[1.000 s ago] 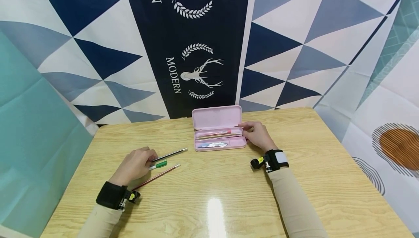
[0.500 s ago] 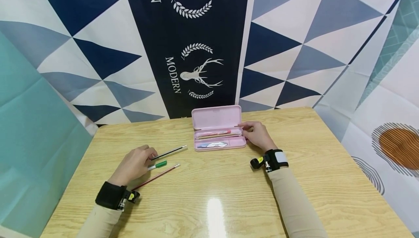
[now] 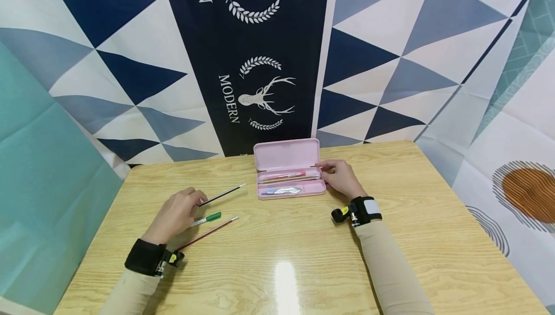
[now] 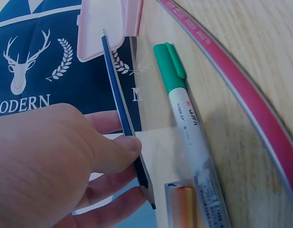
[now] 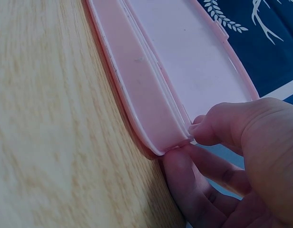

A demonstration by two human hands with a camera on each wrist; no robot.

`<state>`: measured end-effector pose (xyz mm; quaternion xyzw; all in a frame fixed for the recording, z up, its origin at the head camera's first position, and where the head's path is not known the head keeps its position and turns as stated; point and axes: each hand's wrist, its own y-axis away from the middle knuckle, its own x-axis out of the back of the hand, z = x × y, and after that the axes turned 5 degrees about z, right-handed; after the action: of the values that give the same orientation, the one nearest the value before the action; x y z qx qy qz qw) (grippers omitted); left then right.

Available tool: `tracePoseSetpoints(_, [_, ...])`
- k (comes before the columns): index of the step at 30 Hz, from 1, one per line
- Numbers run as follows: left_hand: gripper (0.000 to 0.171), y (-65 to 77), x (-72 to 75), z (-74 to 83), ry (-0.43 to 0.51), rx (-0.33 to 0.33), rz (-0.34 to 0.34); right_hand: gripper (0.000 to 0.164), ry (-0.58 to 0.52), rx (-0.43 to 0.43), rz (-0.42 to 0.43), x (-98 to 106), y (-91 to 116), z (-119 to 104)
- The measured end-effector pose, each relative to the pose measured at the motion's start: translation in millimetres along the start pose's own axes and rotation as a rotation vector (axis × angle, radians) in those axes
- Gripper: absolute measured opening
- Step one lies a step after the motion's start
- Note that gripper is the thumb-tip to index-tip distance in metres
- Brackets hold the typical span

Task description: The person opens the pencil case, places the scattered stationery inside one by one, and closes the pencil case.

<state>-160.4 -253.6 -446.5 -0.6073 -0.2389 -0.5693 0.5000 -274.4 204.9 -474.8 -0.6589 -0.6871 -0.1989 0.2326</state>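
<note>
My left hand point(image 3: 175, 213) pinches a dark blue pencil point(image 4: 119, 95) with silver stripes between thumb and fingers, its tip pointing back toward the palm side. In the head view the pencil slants up to the right, raised off the table. Just below it lie a white marker with a green cap point(image 3: 213, 217) and a red pencil point(image 3: 210, 232). At the table's back stands an open pink pencil case point(image 3: 287, 155). My right hand point(image 3: 340, 178) grips its right end, thumb on the rim and fingers against the outside. Pens and pencils point(image 3: 284, 178) lie inside.
A small orange item in clear wrapping point(image 4: 181, 204) lies beside the marker in the left wrist view. The wooden table point(image 3: 260, 257) meets a patterned cloth wall point(image 3: 277, 31) behind the case. A teal cloth point(image 3: 39, 185) hangs on the left.
My left hand has risen slightly and drawn back to the left with the dark pencil, lifting it away from the marker. My right hand and the case stay in place.
</note>
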Motion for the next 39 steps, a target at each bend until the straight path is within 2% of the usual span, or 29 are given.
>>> tracePoseSetpoints(12, [0.035,-6.8,8.9,-1.5,-0.018,-0.005,0.079,0.030,0.025,0.006,0.002,1,-1,-3])
tracePoseSetpoints(25, [0.038,-7.7,8.7,-1.2,-0.016,0.020,0.060,0.030,0.029,0.007,0.004,0,-2,-2])
tracePoseSetpoints(39, [0.034,-11.7,1.2,-0.4,0.001,0.019,0.079,0.030,0.019,0.007,0.005,0,0,-1])
